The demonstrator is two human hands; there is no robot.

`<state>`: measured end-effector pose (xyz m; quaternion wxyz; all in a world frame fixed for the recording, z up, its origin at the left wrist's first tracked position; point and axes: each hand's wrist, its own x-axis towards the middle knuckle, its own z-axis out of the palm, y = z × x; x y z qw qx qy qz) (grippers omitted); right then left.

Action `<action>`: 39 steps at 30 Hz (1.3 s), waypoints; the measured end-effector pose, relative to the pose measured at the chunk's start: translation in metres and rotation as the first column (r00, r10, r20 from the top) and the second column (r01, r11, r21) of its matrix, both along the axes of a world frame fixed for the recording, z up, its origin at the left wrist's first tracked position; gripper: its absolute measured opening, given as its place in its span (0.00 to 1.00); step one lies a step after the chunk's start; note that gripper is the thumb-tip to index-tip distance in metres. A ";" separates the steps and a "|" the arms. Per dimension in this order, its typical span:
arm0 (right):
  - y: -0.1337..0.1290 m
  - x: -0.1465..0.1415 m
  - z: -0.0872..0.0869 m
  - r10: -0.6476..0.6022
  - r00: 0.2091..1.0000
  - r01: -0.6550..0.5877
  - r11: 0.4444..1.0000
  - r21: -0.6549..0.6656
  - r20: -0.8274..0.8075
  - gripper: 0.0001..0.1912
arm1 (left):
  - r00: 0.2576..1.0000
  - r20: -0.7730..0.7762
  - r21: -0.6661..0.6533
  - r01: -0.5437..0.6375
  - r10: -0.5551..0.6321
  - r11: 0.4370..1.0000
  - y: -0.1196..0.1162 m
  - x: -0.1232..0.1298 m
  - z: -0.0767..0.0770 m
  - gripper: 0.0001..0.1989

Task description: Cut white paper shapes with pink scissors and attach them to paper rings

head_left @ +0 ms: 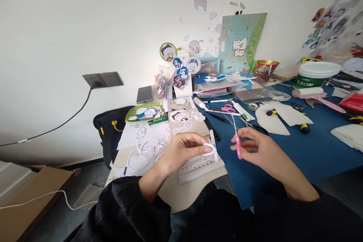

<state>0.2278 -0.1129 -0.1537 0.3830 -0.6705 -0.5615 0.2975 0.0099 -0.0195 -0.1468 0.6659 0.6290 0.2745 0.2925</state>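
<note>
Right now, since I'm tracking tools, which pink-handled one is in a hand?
The slim tool with the thin shaft, held in the right hand; the pink scissors and roller lie untouched.

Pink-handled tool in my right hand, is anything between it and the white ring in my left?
The fingertips of your right hand jut past the tool toward the ring, and a white strip shows beside the ring. Nothing else visibly stands between them.

Soft bright light on wall [136, 19], dim floor [98, 176] at left, stretched outer edges
</note>
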 end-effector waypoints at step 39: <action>-0.021 -0.037 -0.004 0.295 0.750 -0.448 0.885 -0.127 -0.592 0.13 | 0.998 0.019 -0.048 0.065 -0.064 0.997 -0.004 0.000 0.006 0.02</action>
